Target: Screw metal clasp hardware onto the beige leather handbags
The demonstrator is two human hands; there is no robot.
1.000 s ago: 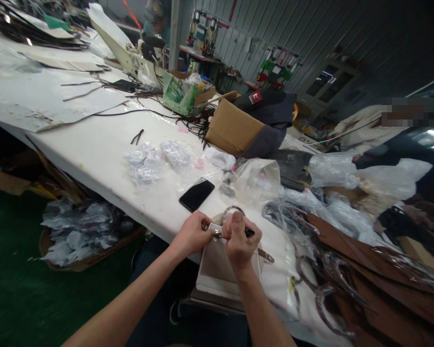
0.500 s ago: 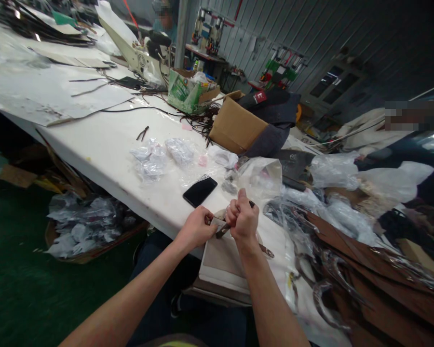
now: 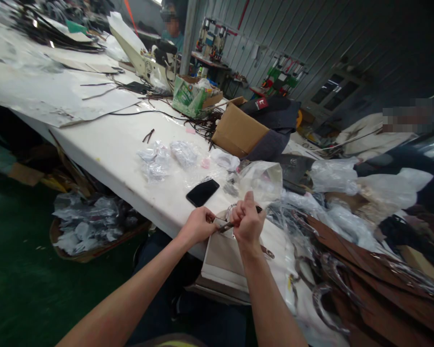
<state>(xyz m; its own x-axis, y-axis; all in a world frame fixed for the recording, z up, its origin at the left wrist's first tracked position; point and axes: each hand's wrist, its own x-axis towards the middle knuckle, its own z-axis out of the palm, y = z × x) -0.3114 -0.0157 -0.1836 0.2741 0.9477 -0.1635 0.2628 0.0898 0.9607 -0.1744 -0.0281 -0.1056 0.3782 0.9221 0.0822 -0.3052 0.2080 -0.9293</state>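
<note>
- At the near edge of the long white-covered table (image 3: 119,159), in the head view, a pale beige boxy piece with lighter edging (image 3: 222,255) sits below the person's two bare hands.
- The left hand (image 3: 199,224) has thumb and fingers pinched together on a small thin piece (image 3: 220,220) at the boxy piece's upper end; its details are too small to tell.
- The right hand (image 3: 247,222) is closed in a fist, thumb up, gripping a slim dark tool (image 3: 225,227) that points toward the left fingertips; whether its tip touches the thin piece I cannot tell.
- A brown strap end (image 3: 267,251) sticks out just beside the right wrist.
- Near the left hand lies a black flat phone (image 3: 202,192), and beyond it two clear plastic-wrapped white bundles (image 3: 155,161).
- Farther back stand an open brown cardboard box (image 3: 238,129), with dark cloth (image 3: 280,143) draped on it, and a green-and-white carton (image 3: 188,98).
- To the right, brown leather-like sheets (image 3: 350,255) lie piled beside clear plastic wrapping (image 3: 350,219).
</note>
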